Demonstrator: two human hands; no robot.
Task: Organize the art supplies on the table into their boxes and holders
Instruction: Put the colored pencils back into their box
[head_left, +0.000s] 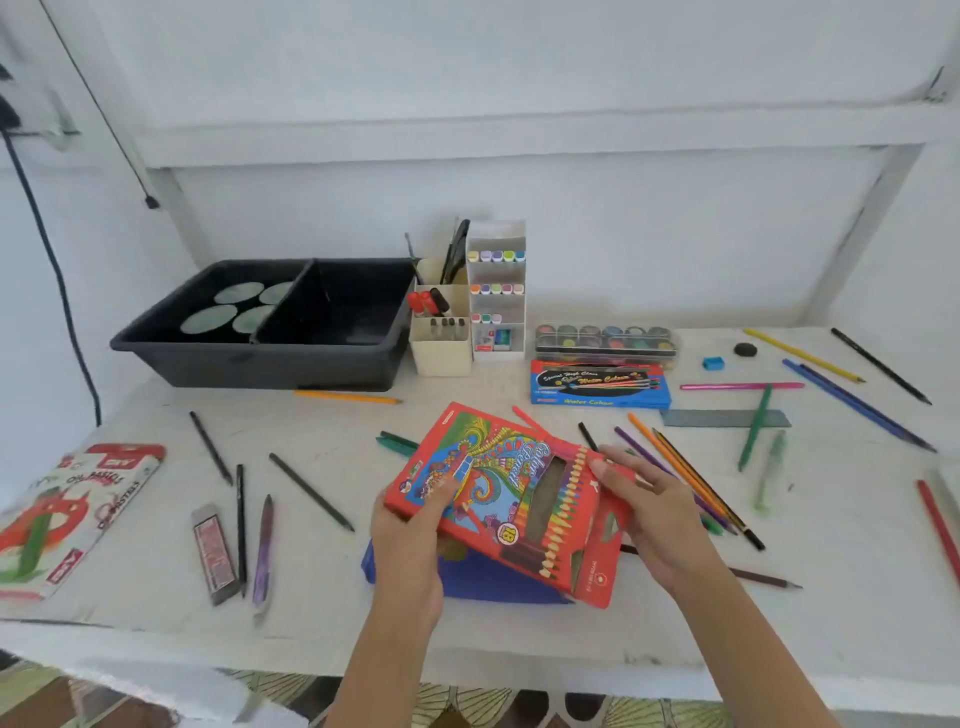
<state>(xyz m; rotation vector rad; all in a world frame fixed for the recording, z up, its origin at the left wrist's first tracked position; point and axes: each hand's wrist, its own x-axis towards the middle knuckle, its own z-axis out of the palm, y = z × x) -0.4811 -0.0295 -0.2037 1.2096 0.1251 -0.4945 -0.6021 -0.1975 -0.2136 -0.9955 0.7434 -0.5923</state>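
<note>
Hands hold a red pencil box tilted above the surface.

Left hand grips the box's near-left corner, thumb on its printed face; right hand pinches its right end, fingers curled round the edge. Beneath the box lies a blue case. Loose pencils lie scattered on both sides, a bunch just right of the right hand. Farther back stand a black bin, a cream holder with markers, a white rack, a paint palette and a blue watercolour box. An oil pastels box lies at the far left.
</note>
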